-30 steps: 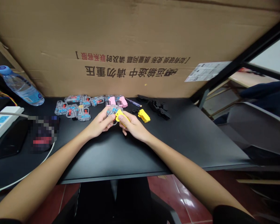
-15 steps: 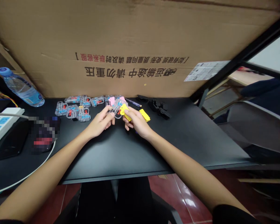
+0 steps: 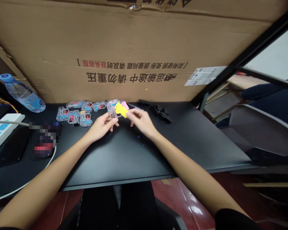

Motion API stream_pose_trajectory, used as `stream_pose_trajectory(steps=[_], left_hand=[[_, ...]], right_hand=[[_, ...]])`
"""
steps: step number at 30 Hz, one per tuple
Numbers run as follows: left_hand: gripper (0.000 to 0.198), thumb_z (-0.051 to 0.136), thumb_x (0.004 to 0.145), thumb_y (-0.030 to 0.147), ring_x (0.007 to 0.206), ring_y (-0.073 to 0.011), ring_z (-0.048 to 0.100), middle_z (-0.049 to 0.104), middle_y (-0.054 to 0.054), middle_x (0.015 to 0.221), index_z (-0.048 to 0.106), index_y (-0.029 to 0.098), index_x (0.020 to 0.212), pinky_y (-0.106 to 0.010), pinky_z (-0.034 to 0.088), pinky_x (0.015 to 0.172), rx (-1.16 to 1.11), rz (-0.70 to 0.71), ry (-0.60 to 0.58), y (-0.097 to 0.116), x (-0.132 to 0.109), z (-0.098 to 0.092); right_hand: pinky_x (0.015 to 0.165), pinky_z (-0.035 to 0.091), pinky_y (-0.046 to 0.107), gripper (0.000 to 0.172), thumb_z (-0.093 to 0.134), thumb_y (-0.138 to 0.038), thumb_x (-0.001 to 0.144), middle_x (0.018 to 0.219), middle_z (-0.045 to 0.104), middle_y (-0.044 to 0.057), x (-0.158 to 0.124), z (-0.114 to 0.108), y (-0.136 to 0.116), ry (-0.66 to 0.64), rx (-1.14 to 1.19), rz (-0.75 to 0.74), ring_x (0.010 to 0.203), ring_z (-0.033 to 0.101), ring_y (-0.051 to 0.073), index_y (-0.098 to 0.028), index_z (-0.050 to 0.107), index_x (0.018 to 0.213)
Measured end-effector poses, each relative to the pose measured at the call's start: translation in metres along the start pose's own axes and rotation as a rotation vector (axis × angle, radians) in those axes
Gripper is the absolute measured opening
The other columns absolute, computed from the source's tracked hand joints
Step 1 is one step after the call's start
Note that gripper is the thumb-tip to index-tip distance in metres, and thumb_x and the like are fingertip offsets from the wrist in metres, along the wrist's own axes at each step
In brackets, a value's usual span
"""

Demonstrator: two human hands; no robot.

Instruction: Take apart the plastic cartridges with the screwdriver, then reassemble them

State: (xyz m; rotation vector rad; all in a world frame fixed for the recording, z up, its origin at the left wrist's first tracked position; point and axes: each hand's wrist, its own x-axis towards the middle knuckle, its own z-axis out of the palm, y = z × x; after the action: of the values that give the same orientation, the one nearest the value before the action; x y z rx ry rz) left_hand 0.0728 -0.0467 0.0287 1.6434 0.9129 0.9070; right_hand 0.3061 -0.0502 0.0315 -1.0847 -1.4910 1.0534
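My left hand (image 3: 103, 126) grips a clear plastic casing (image 3: 111, 108) by its lower end, thumb and fingers closed on it. In my right hand (image 3: 142, 122), pinched between thumb and fingers, is a yellow plastic piece (image 3: 120, 110) with small holes at one end. It overlaps the right side of the casing; whether the two touch, I cannot tell. Just behind lies a pink piece (image 3: 125, 104), partly covered. Several similar clear casings with blue and red parts, such as one casing (image 3: 86, 118), lie left of my left hand.
Black plastic parts (image 3: 160, 111) and a pen-like tool (image 3: 134, 106) lie beyond my right hand. A cardboard wall (image 3: 134, 41) closes off the back. A water bottle (image 3: 24, 94), a power strip (image 3: 2, 127) and a dark phone (image 3: 12, 145) occupy the left. A small blue bit (image 3: 138, 136) sits near the middle.
My right hand has drawn slightly back and up, and the yellow piece now points left across the casing. A second yellow piece beside my right hand no longer shows. The view has shifted a little.
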Motion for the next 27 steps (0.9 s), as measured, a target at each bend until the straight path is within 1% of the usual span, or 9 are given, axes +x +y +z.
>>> stream_pose_trajectory(steps=[2,3,8,13,15,17,21,23,27], left_hand=[[0.047,0.068,0.097,0.055,0.06,-0.011,0.057,0.078,-0.007,0.094,0.065,0.015,0.121,-0.026,0.043,0.055,0.013,0.004,-0.027,0.002,-0.001,0.001],[0.048,0.067,0.098,0.055,0.06,-0.0112,0.057,0.078,-0.007,0.094,0.065,0.014,0.123,-0.026,0.044,0.055,0.017,0.01,-0.031,0.003,-0.001,0.001],[0.045,0.067,0.098,0.054,0.059,-0.0111,0.056,0.078,-0.007,0.092,0.067,0.014,0.119,-0.026,0.044,0.055,0.003,0.016,-0.055,0.008,-0.003,0.003],[0.045,0.067,0.098,0.056,0.058,-0.0115,0.056,0.077,-0.006,0.089,0.068,0.015,0.117,-0.026,0.043,0.054,0.008,0.022,-0.074,0.01,-0.004,0.006],[0.045,0.067,0.099,0.056,0.059,-0.0118,0.056,0.076,-0.005,0.088,0.068,0.016,0.119,-0.027,0.044,0.055,0.007,0.035,-0.074,0.012,-0.005,0.006],[0.044,0.067,0.099,0.056,0.058,-0.0119,0.055,0.076,-0.005,0.087,0.067,0.016,0.118,-0.027,0.044,0.056,0.004,0.041,-0.062,0.015,-0.005,0.006],[0.036,0.066,0.099,0.055,0.06,-0.0116,0.055,0.075,-0.004,0.083,0.062,0.019,0.095,-0.027,0.047,0.062,0.039,0.041,-0.054,0.017,-0.007,0.005],[0.038,0.066,0.099,0.055,0.06,-0.0116,0.055,0.075,-0.004,0.082,0.059,0.02,0.089,-0.027,0.047,0.063,0.057,0.034,-0.052,0.015,-0.007,0.005],[0.037,0.065,0.099,0.055,0.058,-0.012,0.055,0.073,-0.003,0.08,0.062,0.019,0.097,-0.027,0.045,0.06,0.064,0.023,-0.036,0.01,-0.006,0.004]], right_hand=[[0.052,0.05,0.027,0.04,0.083,-0.059,0.086,0.08,0.071,0.0,-0.004,0.006,0.0,-0.141,-0.037,0.021,0.056,0.056,0.011,-0.02,0.077,0.094],[0.051,0.048,0.026,0.038,0.083,-0.057,0.087,0.079,0.07,0.0,-0.004,0.007,-0.001,-0.152,-0.047,0.02,0.056,0.055,0.011,-0.02,0.077,0.094],[0.051,0.045,0.026,0.035,0.077,-0.055,0.092,0.073,0.065,-0.002,-0.001,-0.002,-0.007,0.079,0.005,-0.032,0.054,0.051,0.011,-0.021,0.076,0.093],[0.055,0.051,0.028,0.042,0.083,-0.058,0.085,0.084,0.071,0.002,-0.008,0.008,-0.011,-0.154,-0.002,0.016,0.066,0.06,0.015,-0.02,0.077,0.103],[0.056,0.05,0.028,0.04,0.082,-0.058,0.087,0.08,0.07,0.001,-0.01,0.01,-0.013,-0.164,-0.019,0.009,0.064,0.059,0.014,-0.02,0.077,0.098],[0.056,0.049,0.028,0.038,0.08,-0.058,0.089,0.074,0.068,0.0,-0.008,0.005,-0.016,-0.096,-0.011,0.002,0.059,0.057,0.013,-0.021,0.076,0.094],[0.055,0.047,0.027,0.039,0.075,-0.059,0.093,0.062,0.06,-0.003,0.001,-0.011,-0.015,0.134,0.033,-0.043,0.052,0.054,0.012,-0.021,0.07,0.086],[0.054,0.046,0.026,0.04,0.074,-0.06,0.094,0.061,0.059,-0.004,0.003,-0.011,-0.012,0.169,0.055,-0.039,0.051,0.053,0.012,-0.022,0.068,0.084],[0.052,0.05,0.027,0.043,0.078,-0.063,0.09,0.066,0.062,-0.003,-0.006,0.007,-0.007,-0.084,0.011,0.051,0.054,0.057,0.013,-0.021,0.069,0.087]])
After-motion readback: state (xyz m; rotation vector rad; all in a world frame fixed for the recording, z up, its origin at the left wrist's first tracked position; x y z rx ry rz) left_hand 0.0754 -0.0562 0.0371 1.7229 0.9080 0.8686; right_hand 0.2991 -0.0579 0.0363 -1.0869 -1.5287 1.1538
